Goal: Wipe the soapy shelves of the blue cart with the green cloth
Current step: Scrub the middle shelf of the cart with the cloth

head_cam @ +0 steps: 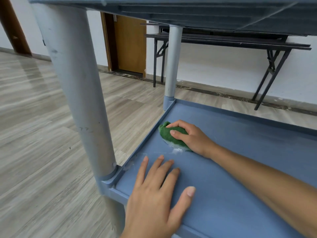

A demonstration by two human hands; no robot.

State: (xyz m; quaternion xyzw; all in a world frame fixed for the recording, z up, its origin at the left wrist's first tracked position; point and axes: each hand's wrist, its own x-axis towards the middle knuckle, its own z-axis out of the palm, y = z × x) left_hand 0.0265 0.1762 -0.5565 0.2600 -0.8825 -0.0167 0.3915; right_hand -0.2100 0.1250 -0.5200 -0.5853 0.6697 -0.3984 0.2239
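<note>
I look under an upper shelf at a lower shelf point(240, 160) of the blue cart. My right hand point(190, 137) presses a bunched green cloth point(169, 133) onto the shelf near its left rim, fingers curled over the cloth. White soap foam point(177, 149) lies at the cloth's near edge, and a thin soapy smear point(137, 156) runs along the left rim. My left hand point(158, 194) rests flat on the shelf near the front left corner, fingers spread, holding nothing.
A thick grey post point(82, 93) stands at the front left corner and a second post point(172, 60) at the back left. The upper shelf's underside point(205, 12) hangs close overhead. Black folding tables point(240, 42) line the white wall; a wooden door point(130, 43) lies behind.
</note>
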